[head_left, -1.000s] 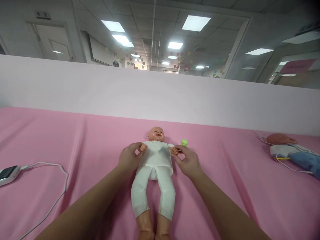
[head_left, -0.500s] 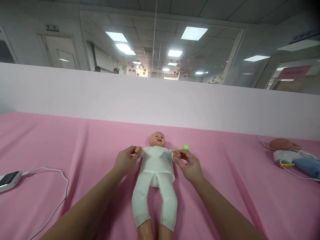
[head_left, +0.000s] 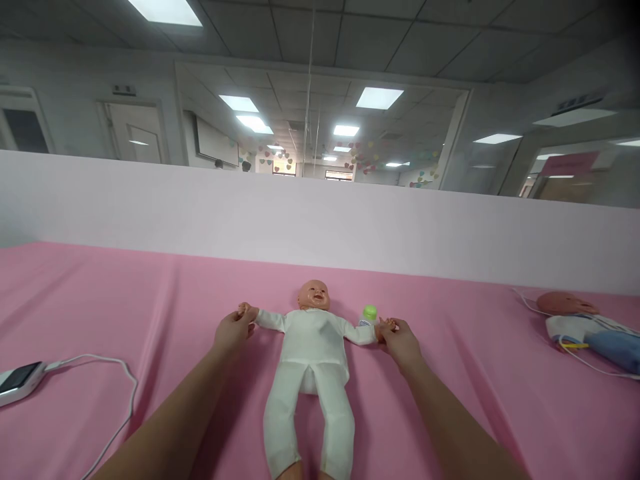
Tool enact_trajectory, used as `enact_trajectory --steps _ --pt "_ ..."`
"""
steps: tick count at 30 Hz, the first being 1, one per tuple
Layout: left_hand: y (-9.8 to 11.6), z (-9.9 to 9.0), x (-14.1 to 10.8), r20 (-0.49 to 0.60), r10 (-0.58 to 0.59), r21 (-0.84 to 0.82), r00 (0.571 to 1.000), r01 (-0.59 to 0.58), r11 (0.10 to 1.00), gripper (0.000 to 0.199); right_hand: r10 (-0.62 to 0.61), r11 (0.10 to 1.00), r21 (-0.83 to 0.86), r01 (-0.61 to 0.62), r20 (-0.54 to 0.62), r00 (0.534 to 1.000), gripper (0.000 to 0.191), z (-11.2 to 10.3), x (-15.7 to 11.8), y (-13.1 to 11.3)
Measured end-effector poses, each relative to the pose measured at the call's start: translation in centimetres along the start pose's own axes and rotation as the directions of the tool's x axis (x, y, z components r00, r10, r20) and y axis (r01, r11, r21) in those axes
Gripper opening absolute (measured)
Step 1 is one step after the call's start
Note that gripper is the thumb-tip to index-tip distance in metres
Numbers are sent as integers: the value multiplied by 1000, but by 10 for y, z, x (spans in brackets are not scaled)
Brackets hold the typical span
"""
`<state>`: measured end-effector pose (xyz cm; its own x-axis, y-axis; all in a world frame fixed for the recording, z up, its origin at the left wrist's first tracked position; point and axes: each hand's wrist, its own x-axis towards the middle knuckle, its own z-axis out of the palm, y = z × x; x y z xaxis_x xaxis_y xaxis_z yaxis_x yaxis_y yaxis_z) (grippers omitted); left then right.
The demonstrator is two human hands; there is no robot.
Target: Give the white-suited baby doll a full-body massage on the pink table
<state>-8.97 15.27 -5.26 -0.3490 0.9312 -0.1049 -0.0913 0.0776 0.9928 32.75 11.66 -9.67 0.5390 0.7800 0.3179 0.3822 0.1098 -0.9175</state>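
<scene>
A baby doll (head_left: 313, 343) in a white top and white trousers lies on its back, head away from me, its feet cut off by the lower frame edge. Both its arms are stretched out sideways. My left hand (head_left: 233, 333) is closed on the doll's hand at the left. On the other side, my right hand (head_left: 401, 343) pinches the doll's other hand. Just behind that arm stands a small bottle with a green cap (head_left: 369, 312), its lower part hidden by the doll's sleeve.
Pink sheeting (head_left: 200, 287) covers the table, with a white partition (head_left: 280, 213) and glass behind it. A white handheld device (head_left: 20, 383) with a screen and cable lies at left. At far right lies another doll (head_left: 575, 320) in white and blue, with thin tubes.
Both my hands have moved outward, spreading the doll's arms from close to its shoulders to straight out. The bottle shows more. The camera view has tilted up slightly.
</scene>
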Motion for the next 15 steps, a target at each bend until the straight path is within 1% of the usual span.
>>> enact_trajectory --steps 1,2,3,5,6,7,8,10,11,12,13,14,15 --pt "2 1 -6 21 89 75 996 -90 993 33 -6 1000 -18 6 -4 1000 49 1 -4 -6" --pt "3 3 -14 57 183 165 982 -190 968 34 -20 999 -35 20 -1 1000 54 3 -8 -14" --pt "5 7 -21 110 273 254 956 -293 922 34 -50 998 -44 51 11 999 58 5 -14 -21" --pt "6 15 -37 244 405 377 881 -471 798 32 -161 986 -28 164 80 984 58 12 -28 -36" --pt "7 19 -44 310 446 415 840 -541 732 31 -241 970 0 243 136 961 55 16 -36 -42" --pt "6 24 -51 373 473 446 798 -601 663 30 -323 945 21 326 202 924 50 20 -45 -48" --pt "6 28 -56 433 485 473 760 -650 595 30 -407 909 25 416 265 874 43 24 -53 -53" --pt "4 34 -63 541 475 514 694 -720 466 26 -542 809 12 588 401 738 31 31 -67 -62" --pt "3 37 -65 595 460 519 659 -752 407 23 -583 755 0 656 460 670 28 33 -73 -65" --pt "2 38 -66 645 447 510 620 -785 352 21 -605 708 -8 706 510 612 27 35 -78 -68" --pt "1 40 -67 689 435 494 580 -815 303 22 -612 675 -13 738 547 570 28 36 -82 -70" --pt "0 40 -67 725 425 476 543 -840 261 24 -613 657 -15 753 572 546 30 38 -85 -72" --pt "0 41 -67 750 414 462 516 -857 229 25 -611 652 -15 758 583 536 31 38 -87 -72"
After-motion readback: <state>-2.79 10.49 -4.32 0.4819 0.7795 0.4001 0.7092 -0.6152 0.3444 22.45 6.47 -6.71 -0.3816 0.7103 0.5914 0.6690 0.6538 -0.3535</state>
